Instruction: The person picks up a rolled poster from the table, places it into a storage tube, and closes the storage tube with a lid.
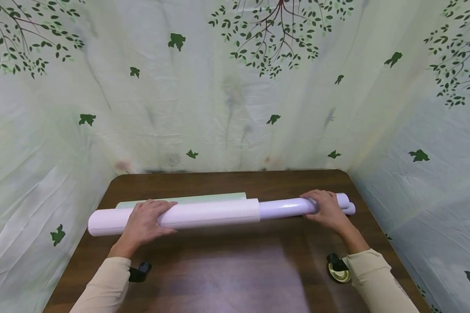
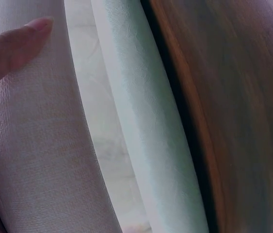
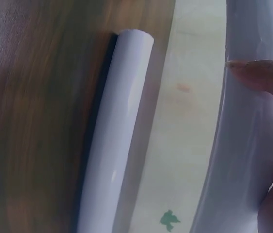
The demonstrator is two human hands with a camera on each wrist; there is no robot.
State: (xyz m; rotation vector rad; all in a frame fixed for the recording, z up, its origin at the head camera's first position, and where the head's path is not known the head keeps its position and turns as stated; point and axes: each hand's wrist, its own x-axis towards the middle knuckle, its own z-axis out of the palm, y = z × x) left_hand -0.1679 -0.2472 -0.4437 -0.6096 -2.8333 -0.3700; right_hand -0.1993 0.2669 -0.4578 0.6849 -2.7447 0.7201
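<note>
My left hand [image 1: 148,221] grips a thick pinkish-white textured roll [image 1: 213,214] from above; its thumb shows across the roll [image 2: 39,145] in the left wrist view. Out of that roll's right end runs a narrower glossy white roll [image 1: 282,208]. Around its right part, my right hand [image 1: 329,211] curls its fingers and thumb, and the sheen of the roll [image 3: 243,145] shows in the right wrist view. Behind the textured roll lies a pale green roll [image 1: 219,198], partly hidden by it. Another glossy white roll [image 3: 117,126] rests on the table beside the held one.
The brown wooden table [image 1: 227,269] has its far edge against a white curtain [image 1: 235,100] printed with green leaves and branches. More curtain hangs at both sides. A black wrist camera [image 1: 139,272] sits at the left cuff, and a gold-coloured disc [image 1: 340,275] lies by the right cuff.
</note>
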